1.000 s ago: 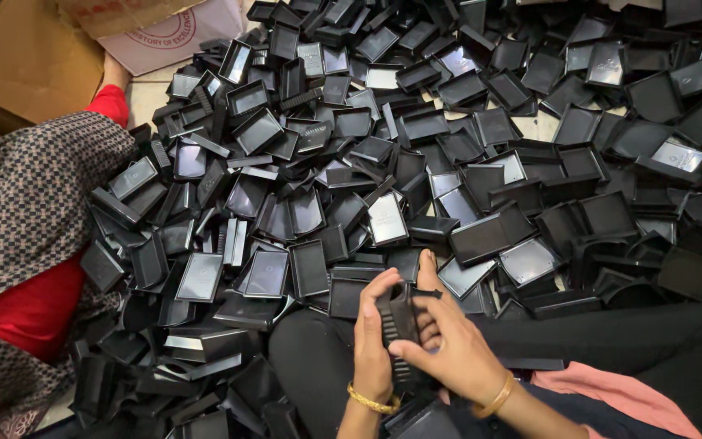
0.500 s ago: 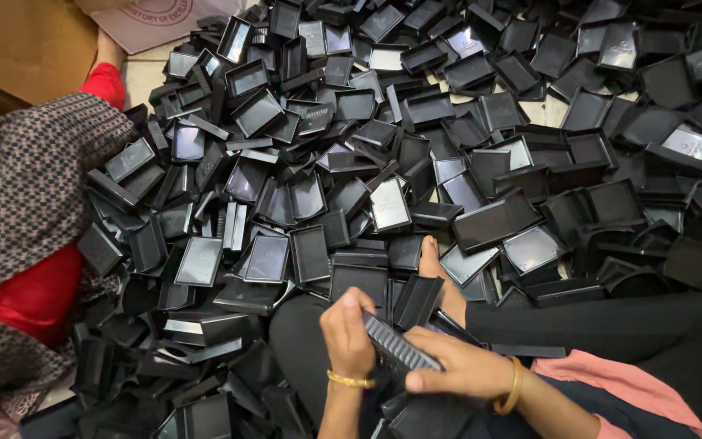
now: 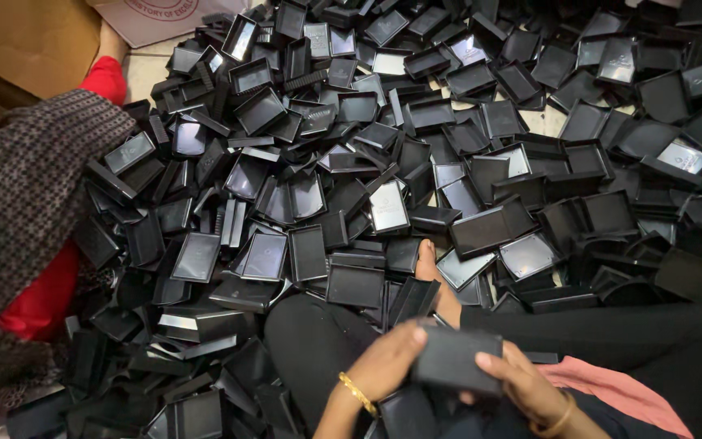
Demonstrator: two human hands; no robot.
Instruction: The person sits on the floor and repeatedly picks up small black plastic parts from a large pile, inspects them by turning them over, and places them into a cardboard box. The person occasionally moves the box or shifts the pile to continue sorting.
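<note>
While I sit on the floor (image 3: 146, 67) with my legs folded, I hold one black plastic case (image 3: 457, 358) low in front of me, just above my lap. My left hand (image 3: 389, 362) grips its left edge, with the thumb on top, and my right hand (image 3: 520, 387) closes on its right lower corner, so both hands are shut around the same piece. The case looks light and stiff, a thin moulded shell with a matte top, and I judge it is not fragile, but it can flex or snap open at a seam if I squeeze the middle. The smooth faces seem a little slippery, so the edges and corners are the better place to hold. In front of my knees lies a big pile of similar black cases (image 3: 416, 162), many open and tilted. At my left sits another person in patterned cloth (image 3: 26, 203) with red trousers (image 3: 38, 301).
</note>
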